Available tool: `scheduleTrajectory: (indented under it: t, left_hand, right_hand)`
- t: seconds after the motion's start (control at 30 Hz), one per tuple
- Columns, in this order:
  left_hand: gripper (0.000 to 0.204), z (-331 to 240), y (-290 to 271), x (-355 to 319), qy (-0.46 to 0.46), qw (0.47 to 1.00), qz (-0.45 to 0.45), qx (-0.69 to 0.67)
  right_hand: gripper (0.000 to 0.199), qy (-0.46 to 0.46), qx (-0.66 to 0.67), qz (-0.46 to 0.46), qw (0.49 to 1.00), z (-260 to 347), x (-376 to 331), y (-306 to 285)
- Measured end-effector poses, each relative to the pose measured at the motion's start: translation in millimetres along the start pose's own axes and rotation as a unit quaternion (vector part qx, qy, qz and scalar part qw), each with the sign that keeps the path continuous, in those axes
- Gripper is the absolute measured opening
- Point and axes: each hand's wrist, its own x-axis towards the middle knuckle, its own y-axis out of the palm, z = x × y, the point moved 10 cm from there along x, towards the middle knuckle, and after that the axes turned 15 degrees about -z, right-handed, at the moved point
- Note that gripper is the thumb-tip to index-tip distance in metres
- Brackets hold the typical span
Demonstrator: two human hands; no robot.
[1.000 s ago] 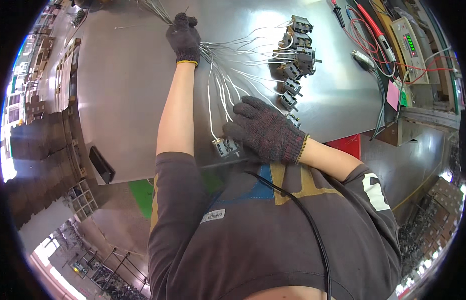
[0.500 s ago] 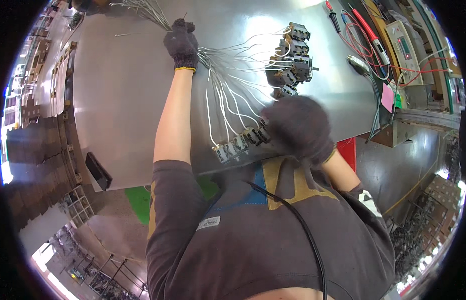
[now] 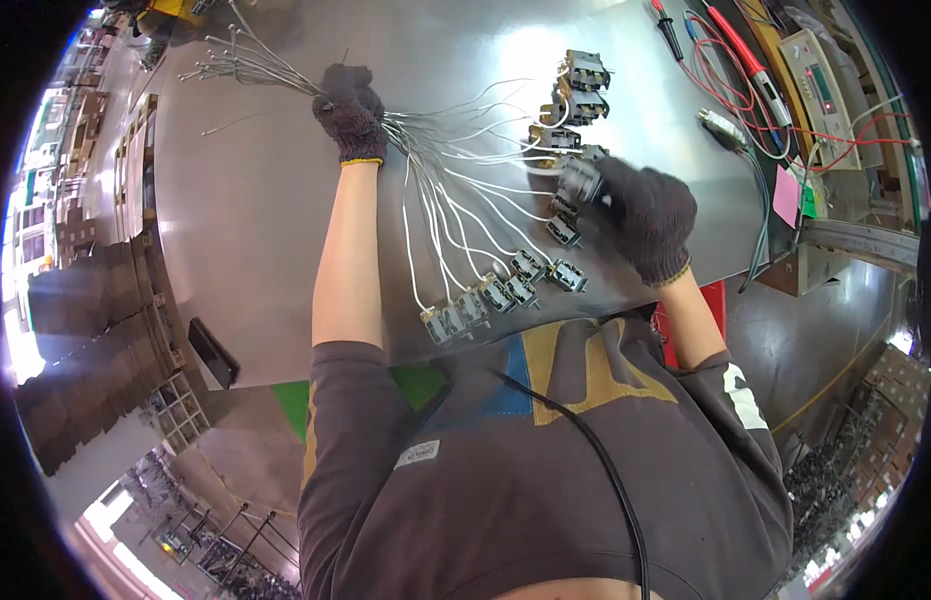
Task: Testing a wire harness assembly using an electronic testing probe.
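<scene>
My left hand point(image 3: 350, 112), in a dark knit glove, is closed around a bundle of thin grey capillary tubes point(image 3: 260, 68), whose free ends spread past it to the far left. On its right side, white-sleeved lengths point(image 3: 455, 150) fan out to small black-and-metal units that look like capillary thermostats. My right hand point(image 3: 650, 222), also gloved, grips one such thermostat point(image 3: 581, 181), slightly blurred, over the right-hand group. Several more thermostats point(image 3: 585, 72) stand in a column beyond it. Nearer me, others point(image 3: 455, 318) lie in a slanting row along the table's front.
The metal table point(image 3: 235, 240) carries a dark flat object point(image 3: 213, 352) at its left front corner. At the far right lie red and black test probes point(image 3: 750, 70), a cable with a connector point(image 3: 722, 128) and a meter box point(image 3: 820, 95). Something red point(image 3: 710, 310) stands below the right edge.
My right hand has moved away from the near row, up and right, and now holds a thermostat by the far column. The near thermostats it covered now show. My left hand keeps its hold.
</scene>
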Motion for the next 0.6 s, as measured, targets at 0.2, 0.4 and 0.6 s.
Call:
scheduleTrajectory:
  t: [0.2, 0.4, 0.6]
  left_hand:
    - [0.039, 14, -7, 10, -0.031, 0.999, -0.024, -0.030]
    - [0.037, 19, -5, 11, -0.077, 0.994, -0.010, -0.071]
    - [0.029, 17, -11, 16, 0.005, 1.000, 0.001, -0.020]
  right_hand:
    - [0.042, 0.015, 0.064, -0.064, 0.996, 9, -30, -10]
    - [0.050, 0.254, 0.186, 0.072, 0.946, -36, -30, 33]
    - [0.049, 0.258, 0.310, 0.027, 0.915, -5, -59, 26]
